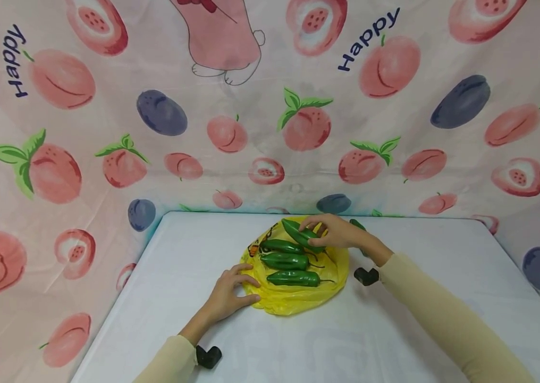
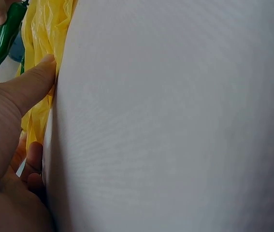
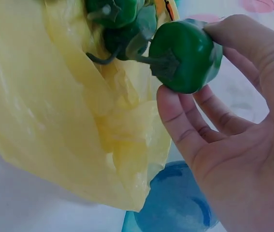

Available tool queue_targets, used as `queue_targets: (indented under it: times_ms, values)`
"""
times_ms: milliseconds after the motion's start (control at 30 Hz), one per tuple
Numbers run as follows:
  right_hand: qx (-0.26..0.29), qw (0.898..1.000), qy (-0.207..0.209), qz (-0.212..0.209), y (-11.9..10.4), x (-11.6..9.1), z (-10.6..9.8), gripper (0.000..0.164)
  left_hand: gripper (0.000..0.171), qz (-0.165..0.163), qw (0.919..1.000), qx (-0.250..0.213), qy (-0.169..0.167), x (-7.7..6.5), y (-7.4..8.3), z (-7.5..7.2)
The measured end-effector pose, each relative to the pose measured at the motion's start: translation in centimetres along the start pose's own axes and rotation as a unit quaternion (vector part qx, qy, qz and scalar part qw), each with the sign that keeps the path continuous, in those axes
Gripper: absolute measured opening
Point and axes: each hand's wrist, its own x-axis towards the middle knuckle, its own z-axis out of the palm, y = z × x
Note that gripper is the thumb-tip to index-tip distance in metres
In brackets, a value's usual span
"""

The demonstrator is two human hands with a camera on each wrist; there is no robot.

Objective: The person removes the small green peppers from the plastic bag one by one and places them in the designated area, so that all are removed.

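My right hand (image 1: 334, 231) pinches a long green chili pepper (image 1: 294, 232) between thumb and fingers, over the back of a yellow plastic bag (image 1: 294, 306). In the right wrist view its stem end (image 3: 187, 55) faces the camera. Three more green peppers (image 1: 285, 261) lie side by side on the bag, stems pointing right. At the bag's left edge my left hand (image 1: 226, 292) rests with its fingers spread and thumb apart. The left wrist view shows the thumb (image 2: 35, 82) touching the yellow plastic (image 2: 42, 29); the other fingers are partly hidden.
Another green pepper (image 1: 358, 224) lies on the white table (image 1: 418, 330) behind my right wrist, partly covered by it. A fruit-patterned cloth (image 1: 260, 143) rises at the table's back and sides. A dark device (image 1: 366, 276) sits at each wrist.
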Motion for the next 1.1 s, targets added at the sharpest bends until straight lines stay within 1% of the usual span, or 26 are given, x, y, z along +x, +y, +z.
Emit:
queue_targets:
  times_ms: [300,667,900,1100]
  values:
    - [0.019,0.999,0.029,-0.010,-0.5,-0.5,0.4,0.041,0.019,0.006,1.0000,0.001,0.007,0.0,0.2,-0.1]
    - [0.026,0.999,0.042,-0.011,-0.2,-0.8,0.7,0.042,0.019,0.008,0.9999,0.003,0.008,0.0,0.4,-0.1]
    - [0.031,0.998,0.051,-0.003,-0.4,-1.1,0.5,0.042,0.019,0.012,0.9999,0.005,0.008,0.0,0.3,-0.1]
    - [0.031,0.998,0.057,0.006,-0.4,-1.7,-0.1,0.043,0.019,0.012,0.9999,0.004,0.007,0.0,0.2,0.0]
